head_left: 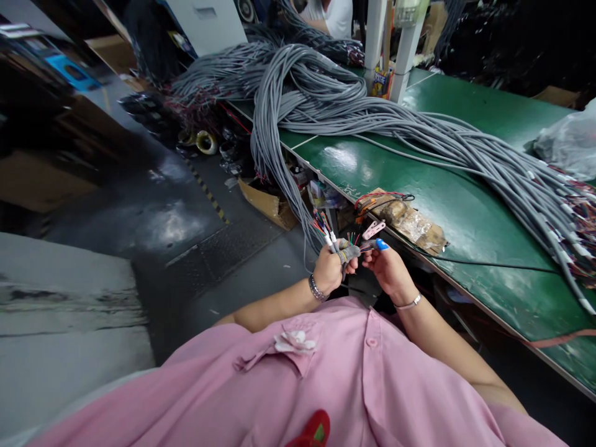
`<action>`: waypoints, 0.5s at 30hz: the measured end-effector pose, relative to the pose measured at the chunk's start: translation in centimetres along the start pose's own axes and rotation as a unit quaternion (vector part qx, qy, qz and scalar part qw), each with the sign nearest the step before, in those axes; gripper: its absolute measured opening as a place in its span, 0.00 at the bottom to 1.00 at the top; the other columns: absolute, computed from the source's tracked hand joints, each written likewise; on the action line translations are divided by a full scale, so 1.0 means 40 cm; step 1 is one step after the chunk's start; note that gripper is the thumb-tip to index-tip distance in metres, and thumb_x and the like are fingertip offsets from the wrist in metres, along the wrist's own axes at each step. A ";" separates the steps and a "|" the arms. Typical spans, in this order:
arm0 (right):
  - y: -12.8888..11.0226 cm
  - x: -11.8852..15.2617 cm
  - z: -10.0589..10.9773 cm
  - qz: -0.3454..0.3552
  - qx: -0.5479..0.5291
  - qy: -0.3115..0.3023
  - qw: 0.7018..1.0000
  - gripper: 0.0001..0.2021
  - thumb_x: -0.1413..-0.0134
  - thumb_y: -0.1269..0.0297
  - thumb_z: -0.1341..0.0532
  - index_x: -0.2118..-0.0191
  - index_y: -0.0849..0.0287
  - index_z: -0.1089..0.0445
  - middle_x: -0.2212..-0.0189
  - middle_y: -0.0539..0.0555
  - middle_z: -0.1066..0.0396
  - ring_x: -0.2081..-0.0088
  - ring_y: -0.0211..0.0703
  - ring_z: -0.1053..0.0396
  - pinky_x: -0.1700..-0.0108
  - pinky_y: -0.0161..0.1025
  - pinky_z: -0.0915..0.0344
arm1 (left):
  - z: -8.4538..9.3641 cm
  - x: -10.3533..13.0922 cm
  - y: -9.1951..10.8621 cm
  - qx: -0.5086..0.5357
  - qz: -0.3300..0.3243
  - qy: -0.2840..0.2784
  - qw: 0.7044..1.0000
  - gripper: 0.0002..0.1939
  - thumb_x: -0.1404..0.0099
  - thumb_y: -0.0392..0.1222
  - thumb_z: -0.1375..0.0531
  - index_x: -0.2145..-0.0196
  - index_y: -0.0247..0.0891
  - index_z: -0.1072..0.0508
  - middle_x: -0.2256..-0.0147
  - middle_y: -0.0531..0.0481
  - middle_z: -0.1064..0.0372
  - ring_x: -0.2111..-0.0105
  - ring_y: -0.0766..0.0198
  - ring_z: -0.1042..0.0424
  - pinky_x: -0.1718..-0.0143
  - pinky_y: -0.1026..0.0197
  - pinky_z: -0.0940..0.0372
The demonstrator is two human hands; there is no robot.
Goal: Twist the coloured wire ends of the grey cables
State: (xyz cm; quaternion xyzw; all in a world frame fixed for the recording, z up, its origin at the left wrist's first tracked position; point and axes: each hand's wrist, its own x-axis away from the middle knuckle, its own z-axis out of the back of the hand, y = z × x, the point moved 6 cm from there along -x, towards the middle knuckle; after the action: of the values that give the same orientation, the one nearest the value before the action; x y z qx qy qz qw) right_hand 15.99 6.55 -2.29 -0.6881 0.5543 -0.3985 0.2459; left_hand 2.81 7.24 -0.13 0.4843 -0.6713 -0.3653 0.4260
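Near the table edge, my left hand is closed around the ends of several grey cables, with white sleeves and thin coloured wires sticking out above it. A grey covering is on its thumb. Close by on the right, my right hand has its fingertips pinched on thin wires that reach across from the left hand. Blue tape and a grey covering are on its fingers. Just above the hands is a pink clip at the table edge.
Bundled grey cables lie across the green table and hang over its edge. A taped cardboard piece sits by the edge. Below is an open cardboard box. At the back, a person is partly visible.
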 end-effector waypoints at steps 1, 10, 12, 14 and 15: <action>0.000 -0.009 0.011 -0.015 -0.021 0.005 1.000 0.19 0.53 0.44 0.36 0.70 0.57 0.28 0.75 0.49 0.30 0.74 0.36 0.35 0.69 0.36 0.34 | -0.002 0.000 0.002 0.006 0.002 -0.004 1.000 0.16 0.50 0.49 0.34 0.78 0.36 0.34 0.84 0.54 0.33 0.87 0.71 0.38 0.86 0.68 0.46; -0.035 -0.079 -0.006 0.018 -0.051 -0.001 0.999 0.20 0.54 0.44 0.35 0.68 0.57 0.29 0.75 0.48 0.29 0.76 0.34 0.36 0.72 0.34 0.35 | -0.027 -0.013 0.002 -0.022 0.028 -0.017 0.999 0.17 0.50 0.51 0.34 0.78 0.35 0.33 0.84 0.54 0.34 0.87 0.72 0.39 0.86 0.68 0.47; -0.032 -0.086 -0.006 0.034 -0.063 0.017 0.997 0.18 0.54 0.46 0.34 0.70 0.57 0.29 0.76 0.47 0.30 0.77 0.33 0.37 0.73 0.33 0.37 | -0.028 -0.017 -0.002 -0.026 0.032 -0.017 0.999 0.17 0.50 0.51 0.34 0.78 0.35 0.32 0.84 0.54 0.34 0.87 0.72 0.39 0.86 0.68 0.47; -0.028 -0.093 -0.004 0.043 -0.071 0.028 0.996 0.18 0.54 0.46 0.33 0.72 0.57 0.30 0.78 0.47 0.32 0.77 0.33 0.38 0.73 0.34 0.37 | -0.028 -0.020 -0.008 -0.031 0.035 -0.020 0.999 0.17 0.50 0.51 0.34 0.78 0.35 0.32 0.85 0.54 0.34 0.87 0.72 0.39 0.86 0.68 0.47; -0.026 -0.094 -0.004 0.046 -0.075 0.030 0.996 0.18 0.55 0.46 0.33 0.72 0.57 0.30 0.79 0.47 0.32 0.77 0.33 0.38 0.73 0.34 0.37 | -0.028 -0.021 -0.011 -0.033 0.035 -0.021 0.999 0.17 0.49 0.51 0.34 0.78 0.35 0.32 0.85 0.54 0.34 0.87 0.72 0.39 0.86 0.68 0.47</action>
State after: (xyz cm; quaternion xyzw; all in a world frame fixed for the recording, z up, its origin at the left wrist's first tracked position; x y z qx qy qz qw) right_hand 16.20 10.47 -2.42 -0.6659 0.6209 -0.3644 0.1955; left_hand 4.12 7.84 -0.29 0.4385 -0.6844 -0.3822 0.4396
